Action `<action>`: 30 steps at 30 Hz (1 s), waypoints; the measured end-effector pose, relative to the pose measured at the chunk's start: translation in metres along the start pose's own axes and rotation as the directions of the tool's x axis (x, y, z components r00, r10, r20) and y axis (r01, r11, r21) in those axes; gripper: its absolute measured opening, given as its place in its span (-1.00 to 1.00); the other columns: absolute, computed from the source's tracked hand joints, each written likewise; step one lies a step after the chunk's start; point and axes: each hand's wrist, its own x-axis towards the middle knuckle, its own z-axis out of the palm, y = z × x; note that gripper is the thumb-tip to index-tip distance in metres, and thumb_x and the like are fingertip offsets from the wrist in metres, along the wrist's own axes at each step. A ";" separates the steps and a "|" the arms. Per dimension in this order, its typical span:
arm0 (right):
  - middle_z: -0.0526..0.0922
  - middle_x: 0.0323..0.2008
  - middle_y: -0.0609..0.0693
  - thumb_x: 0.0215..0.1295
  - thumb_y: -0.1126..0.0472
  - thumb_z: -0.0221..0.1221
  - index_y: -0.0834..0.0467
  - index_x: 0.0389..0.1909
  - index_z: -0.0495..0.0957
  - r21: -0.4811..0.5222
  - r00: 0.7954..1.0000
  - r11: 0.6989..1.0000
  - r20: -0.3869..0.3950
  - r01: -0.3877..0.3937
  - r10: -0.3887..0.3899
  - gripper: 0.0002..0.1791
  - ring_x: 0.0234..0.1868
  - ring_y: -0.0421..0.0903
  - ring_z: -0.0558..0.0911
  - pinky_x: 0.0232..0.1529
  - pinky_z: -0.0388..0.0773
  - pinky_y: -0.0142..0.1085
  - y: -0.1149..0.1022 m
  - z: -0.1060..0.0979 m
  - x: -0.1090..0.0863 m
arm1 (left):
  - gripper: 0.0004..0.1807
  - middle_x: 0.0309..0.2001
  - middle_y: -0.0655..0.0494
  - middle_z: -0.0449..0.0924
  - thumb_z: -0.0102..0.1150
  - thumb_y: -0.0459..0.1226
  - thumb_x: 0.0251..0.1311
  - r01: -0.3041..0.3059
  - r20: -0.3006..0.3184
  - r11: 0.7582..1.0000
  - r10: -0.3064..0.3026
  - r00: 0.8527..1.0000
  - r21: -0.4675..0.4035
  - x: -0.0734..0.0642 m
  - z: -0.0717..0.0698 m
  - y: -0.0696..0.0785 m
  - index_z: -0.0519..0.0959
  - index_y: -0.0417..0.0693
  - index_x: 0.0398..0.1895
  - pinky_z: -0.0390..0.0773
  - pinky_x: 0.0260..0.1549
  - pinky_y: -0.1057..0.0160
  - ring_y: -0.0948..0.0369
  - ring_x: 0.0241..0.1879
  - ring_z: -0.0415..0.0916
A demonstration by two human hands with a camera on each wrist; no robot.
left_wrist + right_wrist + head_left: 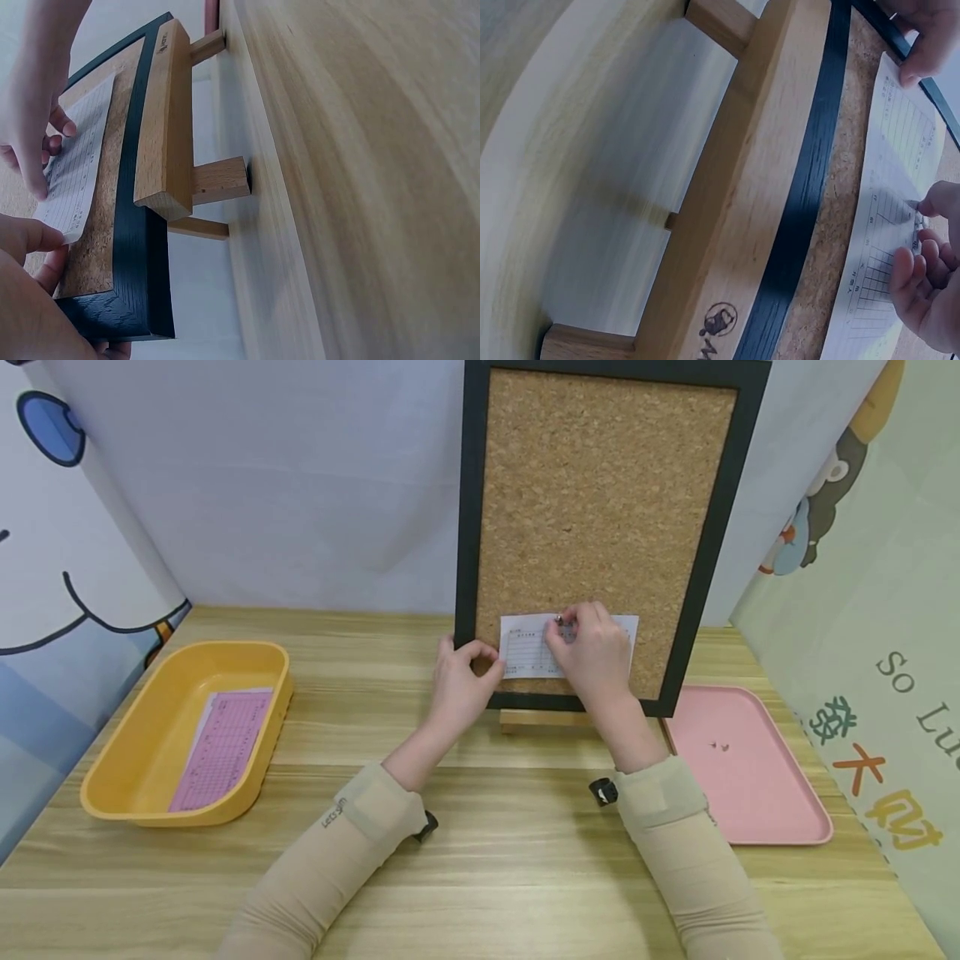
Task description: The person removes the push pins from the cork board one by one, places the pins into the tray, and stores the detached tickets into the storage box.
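A white printed form [525, 647] lies against the lower part of a black-framed cork board [600, 485]. My right hand [596, 647] pinches a small metallic push pin [558, 619] at the form's upper edge, near its middle. In the right wrist view, the pin [921, 222] shows only partly between thumb and fingers. At the board's lower left, my left hand [465, 681] pinches the form's lower left corner between thumb and forefinger. Its other fingers reach round the frame's edge in the left wrist view, partly hidden.
On the left stands a yellow tray [273, 664] holding pink and white printed sheets [225, 743]. To the right, a pink tray [772, 802] bears two tiny pins [718, 746]. A wooden easel [161, 135] supports the board on the wood-grain table [480, 877].
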 end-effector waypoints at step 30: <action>0.44 -0.60 0.13 0.06 0.35 0.18 0.33 -0.47 0.50 0.162 0.998 0.986 -0.057 0.032 -0.024 -0.90 -0.61 -0.02 0.41 -0.57 0.35 -0.26 0.008 -0.002 -0.004 | -0.89 0.29 -0.23 0.17 0.21 -0.21 0.17 0.026 0.013 1.000 -0.026 1.000 -0.014 0.000 0.000 0.000 0.60 -0.05 -0.39 0.19 0.27 -0.06 -0.12 0.36 0.07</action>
